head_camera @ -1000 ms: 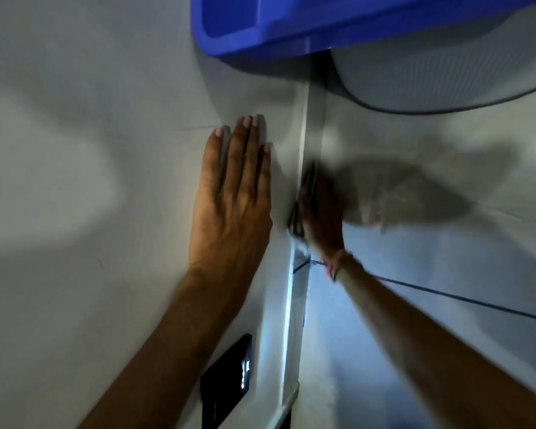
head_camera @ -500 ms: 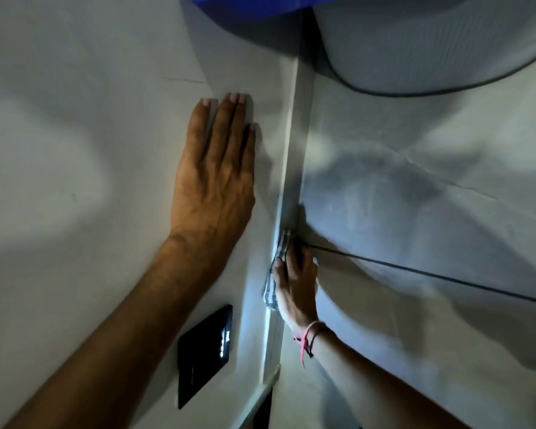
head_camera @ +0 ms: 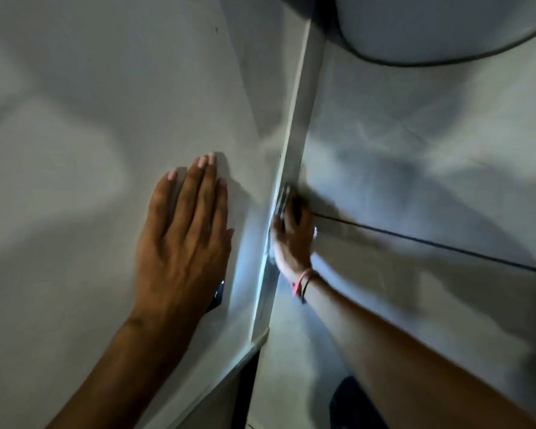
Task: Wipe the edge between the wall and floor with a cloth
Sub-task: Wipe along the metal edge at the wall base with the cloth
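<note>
The pale skirting edge (head_camera: pixel 294 128) runs top to bottom between the white wall (head_camera: pixel 106 103) on the left and the grey tiled floor (head_camera: pixel 415 150) on the right. My left hand (head_camera: pixel 183 239) lies flat on the wall, fingers together and extended, holding nothing. My right hand (head_camera: pixel 291 236) presses a small grey cloth (head_camera: pixel 281 199) against the skirting; only the cloth's upper edge shows past my fingers. A pink and black thread band circles that wrist.
A black wall plate (head_camera: pixel 218 295) peeks out from under my left hand. A dark grout line (head_camera: pixel 446 247) crosses the floor to the right. A round white object with a dark rim (head_camera: pixel 430 32) sits at the top right. A dark shape (head_camera: pixel 350 400) lies at the bottom.
My right hand has slid the cloth down the skirting, then back up a little. The view has shifted, the blue tub has left the top, and my left hand now covers most of the black plate.
</note>
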The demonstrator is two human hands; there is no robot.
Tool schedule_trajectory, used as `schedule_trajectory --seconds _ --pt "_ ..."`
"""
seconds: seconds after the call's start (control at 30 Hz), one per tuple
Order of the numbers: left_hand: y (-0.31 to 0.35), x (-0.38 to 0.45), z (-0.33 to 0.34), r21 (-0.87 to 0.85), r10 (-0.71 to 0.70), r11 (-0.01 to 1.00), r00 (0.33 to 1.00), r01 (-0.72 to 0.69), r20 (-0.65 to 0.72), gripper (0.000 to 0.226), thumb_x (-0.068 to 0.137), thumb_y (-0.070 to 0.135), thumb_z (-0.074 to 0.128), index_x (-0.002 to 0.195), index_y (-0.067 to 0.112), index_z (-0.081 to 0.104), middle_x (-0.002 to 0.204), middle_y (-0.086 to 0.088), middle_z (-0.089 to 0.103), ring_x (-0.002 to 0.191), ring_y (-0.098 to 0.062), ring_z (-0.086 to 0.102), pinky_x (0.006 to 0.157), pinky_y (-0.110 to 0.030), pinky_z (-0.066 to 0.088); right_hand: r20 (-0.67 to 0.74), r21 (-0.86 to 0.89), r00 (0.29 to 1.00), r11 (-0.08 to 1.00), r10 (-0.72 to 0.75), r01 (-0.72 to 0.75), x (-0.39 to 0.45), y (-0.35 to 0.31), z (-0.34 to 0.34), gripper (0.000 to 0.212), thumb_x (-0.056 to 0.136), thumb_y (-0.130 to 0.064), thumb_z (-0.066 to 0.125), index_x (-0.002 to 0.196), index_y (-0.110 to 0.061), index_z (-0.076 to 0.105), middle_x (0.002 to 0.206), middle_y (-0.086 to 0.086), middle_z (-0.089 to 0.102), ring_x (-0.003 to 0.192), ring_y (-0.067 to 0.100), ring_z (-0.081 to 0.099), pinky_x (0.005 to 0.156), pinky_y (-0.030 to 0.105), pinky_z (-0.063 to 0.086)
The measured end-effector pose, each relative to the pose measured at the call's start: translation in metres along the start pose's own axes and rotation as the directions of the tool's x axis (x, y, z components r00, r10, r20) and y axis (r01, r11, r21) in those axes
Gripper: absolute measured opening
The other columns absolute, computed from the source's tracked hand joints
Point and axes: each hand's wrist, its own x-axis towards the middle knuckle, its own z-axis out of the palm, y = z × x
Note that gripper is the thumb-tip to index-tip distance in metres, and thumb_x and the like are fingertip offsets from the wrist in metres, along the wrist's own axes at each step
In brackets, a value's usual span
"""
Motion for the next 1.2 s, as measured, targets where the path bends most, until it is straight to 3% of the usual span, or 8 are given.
schedule_trajectory --seconds 0.2,0.37,0.5,0.6,0.7,0.9,1.03,1.2 --pt "0.012 -0.058 0.007 0.031 -0.023 0.999 1.000 0.023 -0.017 0.070 0.111 0.046 0.044 0.152 -0.011 0.046 0.161 -0.030 0.039 0.151 -0.043 0.039 0.124 -0.055 0.033 0.287 0.151 0.932 0.950 0.221 -0.272 -0.159 0.039 0.050 0.061 0.101 -0.038 0.043 0.158 -0.031 0.019 0.167 -0.002 0.011 0.152 0.024 0.017 0.127 0.036 0.016" --pt "0.016 -0.095 0.012 0.073 -0.021 0.997 1.000 0.021 -0.012 0.079 0.110 0.053 0.043 0.155 -0.012 0.040 0.162 -0.030 0.038 0.151 -0.043 0.038 0.125 -0.053 0.035 0.112 0.089 0.989 0.990 0.099 -0.109 -0.078 0.036 0.033 0.053 0.102 -0.024 0.049 0.152 -0.012 0.039 0.161 0.019 0.031 0.149 0.036 0.030 0.124 0.044 0.026" --pt "0.019 -0.105 0.016 0.049 -0.034 0.998 0.999 0.034 -0.004 0.080 0.109 0.049 0.042 0.158 -0.013 0.030 0.166 -0.030 0.031 0.155 -0.042 0.032 0.128 -0.052 0.028 0.085 0.040 0.996 0.998 0.039 -0.043 -0.042 0.036 0.024 0.053 0.103 -0.027 0.047 0.153 -0.012 0.036 0.164 0.017 0.029 0.151 0.035 0.026 0.127 0.043 0.019" --pt "0.020 -0.104 0.018 0.032 -0.053 0.998 0.999 0.053 0.004 0.083 0.108 0.049 0.045 0.159 -0.013 0.027 0.166 -0.030 0.028 0.155 -0.043 0.029 0.129 -0.052 0.024 0.270 0.105 0.957 0.985 0.104 -0.137 -0.132 0.064 0.043 0.065 0.103 -0.027 0.047 0.159 -0.016 0.016 0.170 0.009 0.012 0.158 0.027 0.010 0.130 0.037 0.007" --pt "0.021 -0.105 0.018 0.037 -0.052 0.998 0.999 0.052 0.002 0.083 0.108 0.049 0.044 0.159 -0.014 0.026 0.166 -0.031 0.028 0.156 -0.043 0.028 0.129 -0.051 0.023 0.471 0.053 0.860 0.966 0.198 -0.251 -0.180 0.089 0.051 0.071 0.101 -0.039 0.047 0.160 -0.024 0.011 0.170 0.005 0.016 0.155 0.028 0.020 0.128 0.045 0.019" --pt "0.021 -0.108 0.026 0.051 -0.041 0.998 0.999 0.041 -0.012 0.083 0.108 0.046 0.043 0.161 -0.013 0.019 0.168 -0.029 0.023 0.158 -0.042 0.024 0.131 -0.048 0.014 0.140 0.114 0.980 0.981 0.140 -0.156 -0.060 0.043 0.039 0.073 0.094 -0.030 0.058 0.157 -0.018 0.025 0.163 0.012 0.033 0.148 0.032 0.031 0.126 0.041 0.023" --pt "0.022 -0.108 0.031 0.031 -0.046 0.998 0.998 0.047 -0.042 0.084 0.108 0.046 0.043 0.162 -0.012 0.015 0.169 -0.030 0.021 0.158 -0.042 0.022 0.131 -0.048 0.012 0.053 0.132 0.995 0.988 0.080 -0.087 -0.017 0.028 0.028 0.067 0.093 -0.033 0.052 0.152 -0.008 0.035 0.156 0.019 0.043 0.143 0.034 0.040 0.121 0.048 0.029" --pt "0.029 -0.106 0.033 0.023 -0.070 0.997 0.994 0.072 -0.086 0.086 0.108 0.050 0.043 0.161 -0.012 0.018 0.167 -0.030 0.025 0.157 -0.041 0.025 0.130 -0.048 0.015 0.315 0.154 0.934 0.962 0.167 -0.224 -0.157 0.082 0.058 0.079 0.087 -0.035 0.046 0.159 -0.027 0.015 0.160 0.014 0.035 0.146 0.036 0.037 0.119 0.053 0.036"
